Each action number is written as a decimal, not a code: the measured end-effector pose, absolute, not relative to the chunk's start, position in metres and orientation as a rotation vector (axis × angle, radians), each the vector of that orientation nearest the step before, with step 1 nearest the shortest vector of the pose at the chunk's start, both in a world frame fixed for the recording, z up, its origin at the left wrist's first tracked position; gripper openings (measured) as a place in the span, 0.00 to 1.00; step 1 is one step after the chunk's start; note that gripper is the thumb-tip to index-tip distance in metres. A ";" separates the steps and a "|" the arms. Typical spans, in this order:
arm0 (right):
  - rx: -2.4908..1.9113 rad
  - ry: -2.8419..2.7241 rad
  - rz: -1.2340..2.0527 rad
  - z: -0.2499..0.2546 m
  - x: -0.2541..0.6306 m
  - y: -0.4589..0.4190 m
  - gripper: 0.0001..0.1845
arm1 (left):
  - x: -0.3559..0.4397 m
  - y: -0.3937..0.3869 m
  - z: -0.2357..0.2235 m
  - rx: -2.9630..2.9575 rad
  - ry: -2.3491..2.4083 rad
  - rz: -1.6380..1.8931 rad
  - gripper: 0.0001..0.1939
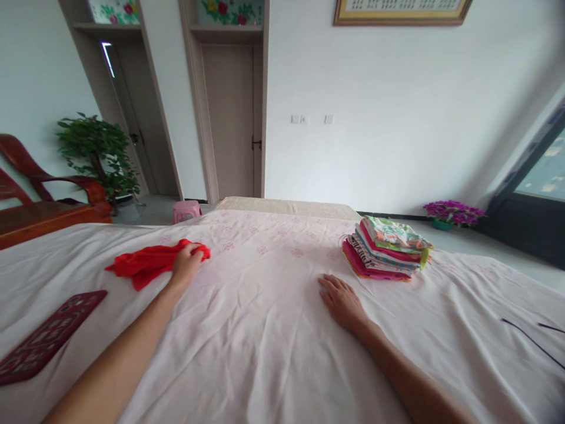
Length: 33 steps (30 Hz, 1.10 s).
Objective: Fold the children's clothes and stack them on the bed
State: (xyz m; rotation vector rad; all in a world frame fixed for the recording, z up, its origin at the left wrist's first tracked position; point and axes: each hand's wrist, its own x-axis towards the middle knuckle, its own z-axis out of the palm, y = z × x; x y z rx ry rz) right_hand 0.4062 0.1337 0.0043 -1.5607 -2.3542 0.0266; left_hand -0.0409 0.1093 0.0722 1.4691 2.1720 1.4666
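On the left of the pale flowered sheet lies a crumpled red cloth. My left hand is closed on its right end, with the fingers partly hidden by the fabric. My right hand rests palm down on the sheet, its fingers stretched out and holding nothing. Just beyond it, to the right, stands a stack of folded cloths in pink, white, blue and green prints. The hand and the stack do not touch.
A dark red phone lies at the near left. Thin dark cords run along the right side. Past the covered surface are a pink stool, a wooden chair, a potted plant and purple flowers.
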 end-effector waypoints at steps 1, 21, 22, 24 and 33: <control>-1.561 -2.353 0.035 0.004 0.407 0.134 0.25 | -0.017 0.107 0.076 1.542 2.068 1.431 0.16; -1.539 -2.303 0.085 0.007 0.410 0.135 0.19 | 0.032 0.094 -0.011 2.246 2.348 0.772 0.18; -1.540 -2.303 0.086 0.008 0.410 0.134 0.19 | 0.032 0.095 -0.012 2.258 2.331 0.781 0.17; -1.547 -2.302 0.083 0.010 0.409 0.132 0.19 | 0.031 0.096 -0.012 2.274 2.305 0.799 0.17; -1.539 -2.284 0.083 0.007 0.409 0.134 0.18 | 0.027 0.098 -0.005 2.232 2.323 0.839 0.10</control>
